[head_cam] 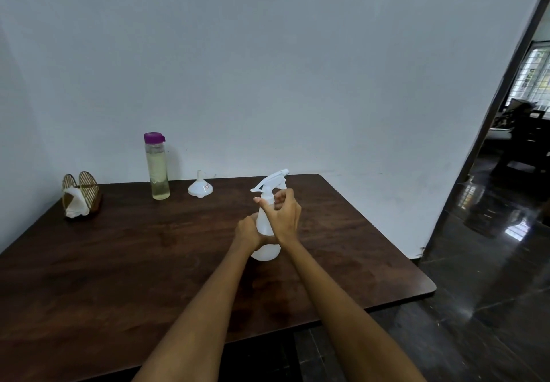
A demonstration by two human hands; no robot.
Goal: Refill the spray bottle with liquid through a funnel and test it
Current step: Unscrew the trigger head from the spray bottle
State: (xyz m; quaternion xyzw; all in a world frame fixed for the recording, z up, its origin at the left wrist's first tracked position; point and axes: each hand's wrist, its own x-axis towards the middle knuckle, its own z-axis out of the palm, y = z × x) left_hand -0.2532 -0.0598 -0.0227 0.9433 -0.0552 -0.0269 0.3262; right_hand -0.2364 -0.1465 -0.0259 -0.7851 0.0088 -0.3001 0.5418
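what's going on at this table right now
A person is working on a white spray bottle standing on the dark wooden table. The left hand holds its body while the right hand grips the neck just under the trigger head, which is on the bottle. The funnel sits upside down, untouched, beside the capped bottle of pale liquid near the wall.

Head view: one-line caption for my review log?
Left hand steadies spray bottle, right hand grips its neck; funnel waits.
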